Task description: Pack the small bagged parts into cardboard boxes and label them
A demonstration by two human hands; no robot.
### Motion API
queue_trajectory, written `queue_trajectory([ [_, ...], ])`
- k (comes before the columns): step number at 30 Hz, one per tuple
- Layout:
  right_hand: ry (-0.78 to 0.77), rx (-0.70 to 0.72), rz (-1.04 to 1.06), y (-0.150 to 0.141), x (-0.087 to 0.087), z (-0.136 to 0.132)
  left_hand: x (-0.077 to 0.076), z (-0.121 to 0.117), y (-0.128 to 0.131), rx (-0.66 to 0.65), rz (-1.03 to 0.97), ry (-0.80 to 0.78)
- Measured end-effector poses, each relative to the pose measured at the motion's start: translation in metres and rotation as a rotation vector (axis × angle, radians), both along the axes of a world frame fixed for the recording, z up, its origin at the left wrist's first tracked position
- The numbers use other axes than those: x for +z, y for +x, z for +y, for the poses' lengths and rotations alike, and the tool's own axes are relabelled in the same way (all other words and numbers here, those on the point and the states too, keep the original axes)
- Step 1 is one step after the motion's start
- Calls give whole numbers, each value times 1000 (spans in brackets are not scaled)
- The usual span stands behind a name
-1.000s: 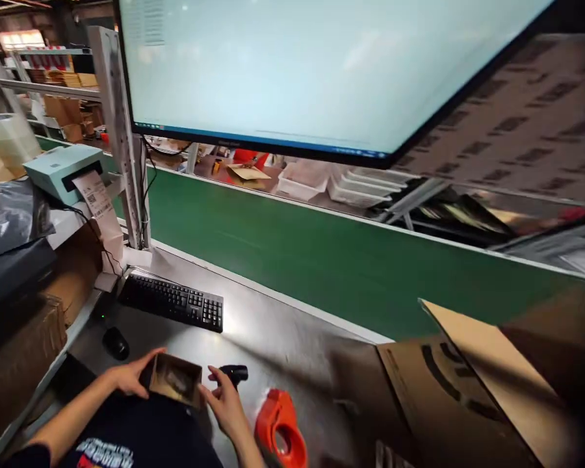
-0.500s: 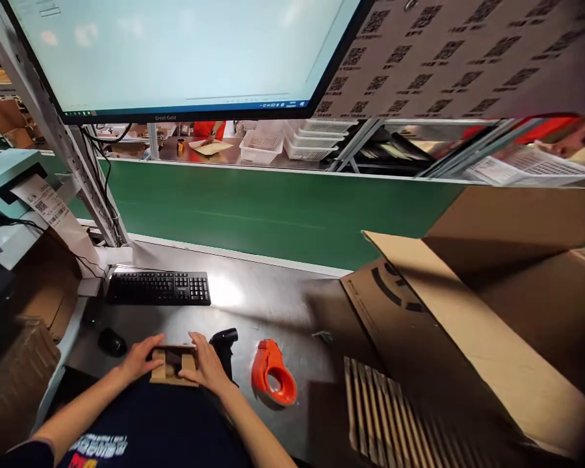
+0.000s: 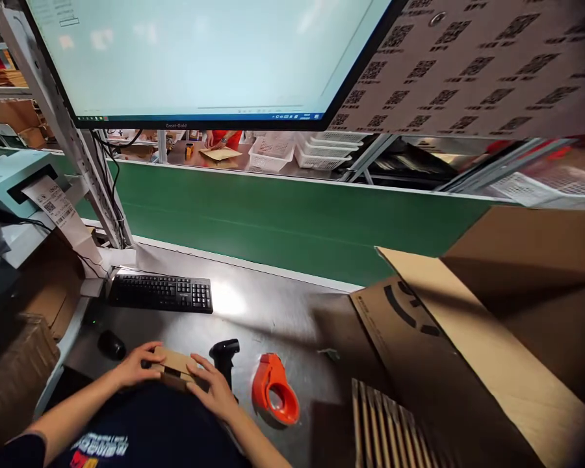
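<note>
A small brown cardboard box (image 3: 174, 364) rests at the near edge of the steel worktop, close to my body. My left hand (image 3: 137, 365) clasps its left side with curled fingers. My right hand (image 3: 213, 389) lies over its right side, fingers pressing on the top flap. A black handheld barcode scanner (image 3: 224, 359) stands just right of my right hand. An orange tape dispenser (image 3: 275, 389) lies a little further right.
A black keyboard (image 3: 160, 292) and mouse (image 3: 111, 344) sit at the left. A label printer (image 3: 10, 182) feeds out a label. A large monitor (image 3: 199, 58) hangs above a green conveyor belt (image 3: 283, 221). Big open cartons (image 3: 472, 338) fill the right side. Another person in red works beyond the belt.
The small box's flaps have come down, from open a second ago to closed under my hands now. The view swung right and then settled.
</note>
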State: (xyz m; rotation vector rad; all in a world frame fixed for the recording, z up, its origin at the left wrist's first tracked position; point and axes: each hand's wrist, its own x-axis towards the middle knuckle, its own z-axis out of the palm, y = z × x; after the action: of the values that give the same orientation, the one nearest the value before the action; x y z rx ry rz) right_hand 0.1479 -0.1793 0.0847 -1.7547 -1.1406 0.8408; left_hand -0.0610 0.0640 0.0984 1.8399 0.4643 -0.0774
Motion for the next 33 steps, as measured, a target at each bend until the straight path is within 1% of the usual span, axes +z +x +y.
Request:
queue_trajectory([
  [2,73,-211,161,-16,-16,8,-13,-12,6,201,-17,-18],
  [3,97,-288,224,-23,-21,11,-18,-18,7,273,-27,-20],
  [5,100,-365,293,-33,-25,13,-25,-26,9,353,-49,-25],
  [7,81,-433,268,-35,-21,6,-29,-31,8,395,-62,-28],
  [8,82,-506,208,-32,-17,-1,-29,-31,7,408,-66,-31],
  [9,89,-612,116,-27,-13,-11,-30,-32,7,415,-69,-38],
  [11,76,-890,-137,-13,-9,-36,-31,-32,7,426,-73,-67],
  [12,28,-1032,-267,-4,-9,-50,-31,-33,8,434,-74,-86],
  [13,-51,-1152,-373,5,-11,-65,-32,-33,10,448,-76,-109],
  [14,-153,-1233,-443,13,-13,-78,-33,-33,12,463,-78,-135],
  [15,-259,-1263,-480,19,-16,-91,-34,-33,14,481,-82,-162],
  [16,-352,-1250,-501,24,-19,-101,-35,-33,16,499,-84,-189],
  [17,-419,-1208,-525,28,-22,-110,-36,-33,18,514,-78,-214],
  [19,-485,-1109,-624,29,-25,-118,-37,-31,22,525,-51,-251],
  [22,-534,-994,-818,27,-25,-115,-34,-28,25,519,32,-302],
  [23,-561,-945,-841,27,-25,-111,-33,-28,26,518,51,-321],
  [25,-632,-843,-814,32,-25,-104,-29,-27,28,515,71,-360],
  [27,-676,-799,-728,42,-23,-99,-25,-27,29,495,66,-397],
  [29,-662,-847,-580,54,-17,-98,-23,-27,31,459,56,-433],
  [30,-615,-891,-467,59,-12,-98,-22,-26,32,440,51,-452],
  [31,-533,-921,-325,63,-4,-97,-21,-26,32,422,48,-465],
  [32,-423,-932,-168,63,5,-95,-20,-25,33,407,47,-474],
  [33,-304,-914,-10,61,16,-90,-19,-24,34,394,47,-476],
])
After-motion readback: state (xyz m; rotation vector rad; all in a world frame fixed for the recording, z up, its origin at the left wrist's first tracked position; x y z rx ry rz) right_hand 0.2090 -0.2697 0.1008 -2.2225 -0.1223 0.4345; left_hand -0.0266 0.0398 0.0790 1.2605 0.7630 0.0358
